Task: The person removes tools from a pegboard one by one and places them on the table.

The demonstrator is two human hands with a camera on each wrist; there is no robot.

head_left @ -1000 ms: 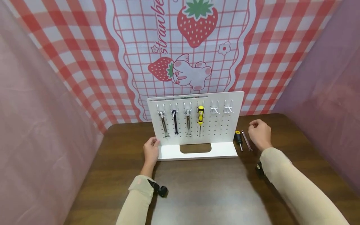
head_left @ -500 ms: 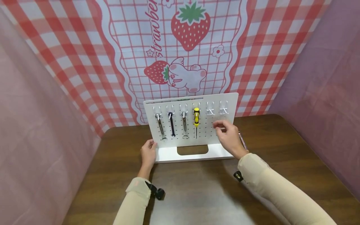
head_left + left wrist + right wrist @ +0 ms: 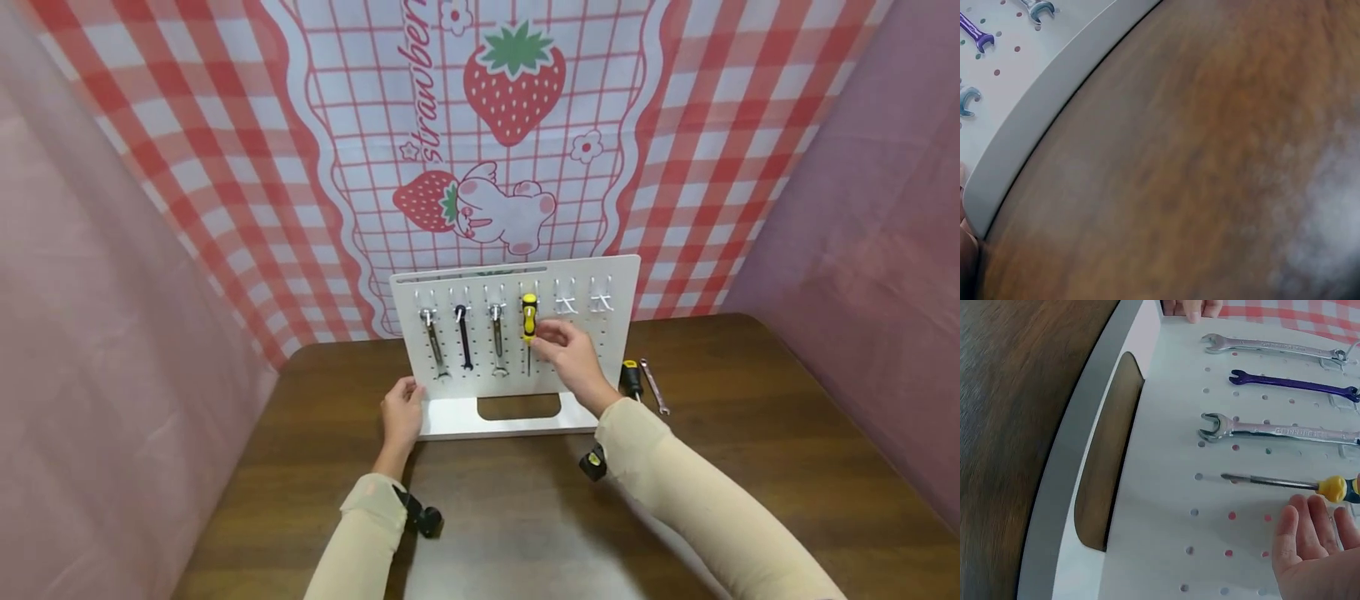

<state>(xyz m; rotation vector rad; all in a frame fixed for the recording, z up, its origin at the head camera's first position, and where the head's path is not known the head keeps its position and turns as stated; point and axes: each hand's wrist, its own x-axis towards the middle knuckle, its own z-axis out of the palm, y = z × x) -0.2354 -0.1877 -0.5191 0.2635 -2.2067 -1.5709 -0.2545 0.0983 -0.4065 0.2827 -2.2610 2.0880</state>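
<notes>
A white pegboard [image 3: 450,417] stands on the table, and my left hand [image 3: 402,412] grips its lower left edge. Two silver wrenches [image 3: 436,346] and a dark purple wrench [image 3: 465,337] hang from its hooks. To the right of them hangs a yellow and black screwdriver [image 3: 529,307], blade down. My right hand [image 3: 576,360] is in front of the board, fingers loosely bent, with fingertips right at the lower end of the screwdriver's handle. In the right wrist view the fingers [image 3: 1319,525] lie just beside that yellow handle [image 3: 1333,489].
Two more hooks [image 3: 566,297] stick out at the board's upper right. On the table [image 3: 750,433] to the right lie a black and yellow screwdriver [image 3: 632,377] and a small wrench [image 3: 655,386]. A checked strawberry cloth [image 3: 517,92] hangs behind.
My right hand has moved left from beside the loose tools, across the board's front, to the hanging yellow screwdriver. My left hand has stayed on the board's edge.
</notes>
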